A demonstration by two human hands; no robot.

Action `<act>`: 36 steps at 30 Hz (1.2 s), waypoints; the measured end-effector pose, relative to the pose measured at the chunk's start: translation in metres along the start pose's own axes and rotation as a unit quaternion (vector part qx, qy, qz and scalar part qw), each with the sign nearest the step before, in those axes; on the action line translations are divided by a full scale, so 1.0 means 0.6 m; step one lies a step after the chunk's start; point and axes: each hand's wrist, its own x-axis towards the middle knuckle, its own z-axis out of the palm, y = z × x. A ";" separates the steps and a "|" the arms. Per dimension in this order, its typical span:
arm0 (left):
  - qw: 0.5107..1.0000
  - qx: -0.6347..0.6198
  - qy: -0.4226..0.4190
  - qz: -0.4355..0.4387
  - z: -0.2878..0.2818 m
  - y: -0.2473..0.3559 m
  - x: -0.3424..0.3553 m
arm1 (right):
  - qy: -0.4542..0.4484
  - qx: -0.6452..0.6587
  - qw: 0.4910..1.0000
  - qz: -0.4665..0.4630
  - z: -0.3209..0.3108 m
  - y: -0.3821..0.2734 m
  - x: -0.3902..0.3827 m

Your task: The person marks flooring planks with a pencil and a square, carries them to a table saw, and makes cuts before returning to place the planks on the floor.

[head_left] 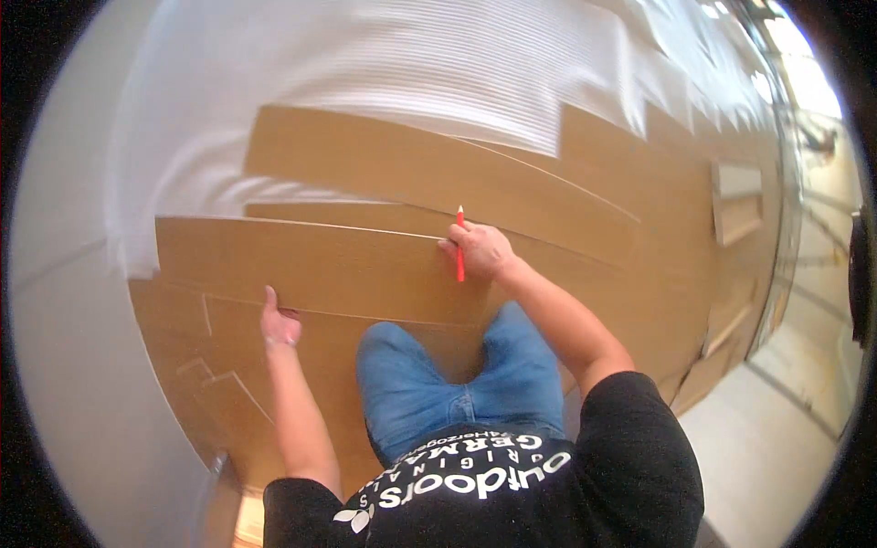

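Observation:
A long tan floor plank [301, 262] lies across in front of my knees, raised over the boards beneath it. My left hand [280, 324] is closed at its near edge, thumb on top and the other fingers mostly hidden. At the plank's far edge, my right hand [481, 248] pinches a red pencil [460, 267], its pale tip pointing away from me. Some right-hand fingers are out of sight under that hand. Beyond the plank, another loose plank [365, 151] rests at a slant, partly over the white ribbed underlay [420, 64].
Laid tan flooring [639, 310] spreads under me and to the right, its far edge stepped against the underlay. A grey wall [68, 301] runs along the left. A pale rectangular panel [736, 203] lies at the right, before a light tiled floor [767, 411].

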 end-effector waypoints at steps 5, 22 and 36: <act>0.992 0.042 -0.069 -0.101 -0.022 -0.069 0.049 | 0.139 0.006 0.983 0.117 0.099 0.038 -0.083; 0.818 0.517 0.028 -0.251 0.092 -0.062 0.150 | 0.195 0.209 0.768 0.574 0.363 -0.062 -0.486; 0.628 0.759 -0.165 -0.044 0.157 0.007 0.009 | 0.255 0.228 0.700 0.627 0.456 -0.068 -0.655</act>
